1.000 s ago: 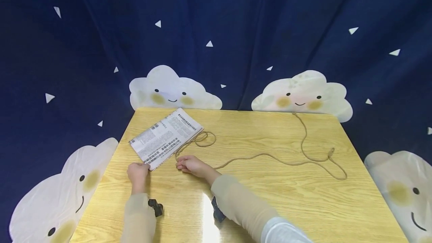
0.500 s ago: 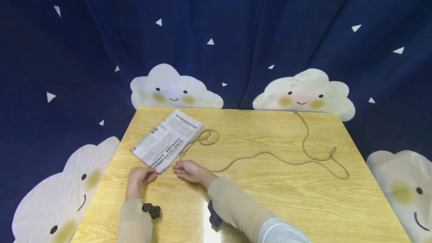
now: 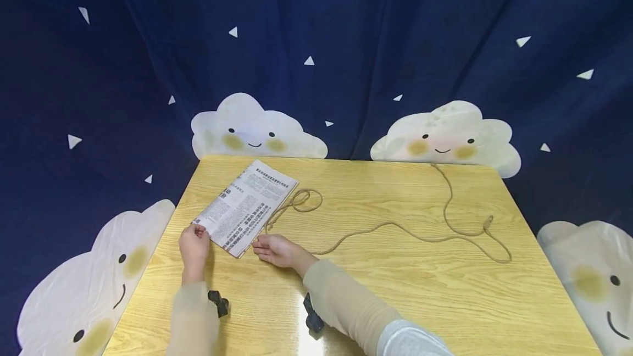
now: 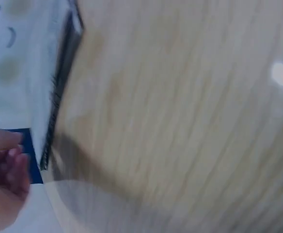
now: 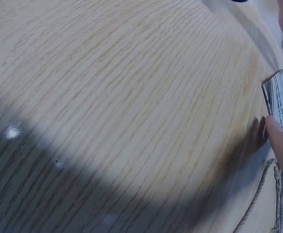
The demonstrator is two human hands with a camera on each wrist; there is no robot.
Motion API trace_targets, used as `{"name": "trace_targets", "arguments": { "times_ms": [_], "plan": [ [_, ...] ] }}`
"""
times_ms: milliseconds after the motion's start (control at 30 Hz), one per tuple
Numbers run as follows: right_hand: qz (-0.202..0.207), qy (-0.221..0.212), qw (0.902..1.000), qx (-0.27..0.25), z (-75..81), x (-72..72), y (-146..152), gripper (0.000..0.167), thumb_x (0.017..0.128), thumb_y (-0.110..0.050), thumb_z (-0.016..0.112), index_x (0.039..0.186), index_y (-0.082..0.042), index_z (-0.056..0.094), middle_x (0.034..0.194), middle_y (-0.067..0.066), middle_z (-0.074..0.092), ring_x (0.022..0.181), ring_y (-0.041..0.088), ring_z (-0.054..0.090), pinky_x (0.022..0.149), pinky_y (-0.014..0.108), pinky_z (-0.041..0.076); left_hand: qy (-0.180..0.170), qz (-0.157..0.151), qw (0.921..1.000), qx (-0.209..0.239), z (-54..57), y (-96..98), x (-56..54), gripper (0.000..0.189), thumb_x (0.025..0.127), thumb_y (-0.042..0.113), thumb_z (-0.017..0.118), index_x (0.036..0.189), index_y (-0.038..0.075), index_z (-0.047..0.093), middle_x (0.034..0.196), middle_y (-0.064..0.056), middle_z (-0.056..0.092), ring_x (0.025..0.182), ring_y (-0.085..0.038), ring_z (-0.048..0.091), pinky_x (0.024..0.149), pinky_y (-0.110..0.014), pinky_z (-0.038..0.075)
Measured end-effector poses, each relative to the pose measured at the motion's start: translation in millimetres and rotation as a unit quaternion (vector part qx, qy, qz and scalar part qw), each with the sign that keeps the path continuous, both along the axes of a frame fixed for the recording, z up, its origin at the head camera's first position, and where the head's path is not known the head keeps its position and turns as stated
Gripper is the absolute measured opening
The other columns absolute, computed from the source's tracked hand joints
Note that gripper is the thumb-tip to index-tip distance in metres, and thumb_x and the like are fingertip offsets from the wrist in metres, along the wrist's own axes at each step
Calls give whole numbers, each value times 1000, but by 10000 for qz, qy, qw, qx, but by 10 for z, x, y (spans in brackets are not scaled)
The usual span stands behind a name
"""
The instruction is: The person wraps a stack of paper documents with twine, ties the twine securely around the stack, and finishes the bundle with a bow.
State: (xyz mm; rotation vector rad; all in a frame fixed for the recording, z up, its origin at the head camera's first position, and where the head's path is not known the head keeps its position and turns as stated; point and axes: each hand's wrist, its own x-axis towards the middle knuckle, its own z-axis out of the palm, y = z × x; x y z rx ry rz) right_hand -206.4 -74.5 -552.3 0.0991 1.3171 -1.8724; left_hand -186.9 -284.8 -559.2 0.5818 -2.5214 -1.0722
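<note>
A folded newspaper (image 3: 247,202) lies slantwise on the left part of the table, its print facing up. My left hand (image 3: 194,246) is at its left corner with loosely bent fingers. In the left wrist view, a small gap shows between this hand (image 4: 6,179) and the newspaper's edge (image 4: 54,102). Beside the near right edge rests my right hand (image 3: 279,250), fingers extended. The right wrist view shows a finger (image 5: 277,133) of it against the newspaper (image 5: 282,94). A brown cord (image 3: 386,224) makes small loops along the newspaper's right side, passing partly behind my right hand.
The cord's other stretch winds across the right of the wooden table (image 3: 395,301) to its far edge, with a knot (image 3: 487,224) near a bend. A dark blue curtain (image 3: 346,43) with cloud prints hangs behind the table.
My left hand has gone from the newspaper's near corner to its left corner. The newspaper has turned slightly, its near corner shifting right. My right hand has shifted only slightly left.
</note>
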Motion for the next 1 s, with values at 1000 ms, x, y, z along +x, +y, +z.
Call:
{"name": "trace_targets", "arguments": {
  "times_ms": [1000],
  "plan": [
    [-140,-92,9995,251,21,-49,71,51,96,-3,40,140,10,18,134,23,41,122,33,40,109,47,23,-1894,-335,9813,-10,74,-371,47,44,83,18,43,107,-19,48,104,-38,47,96,-48,44,80,-52,40]
  ]
}}
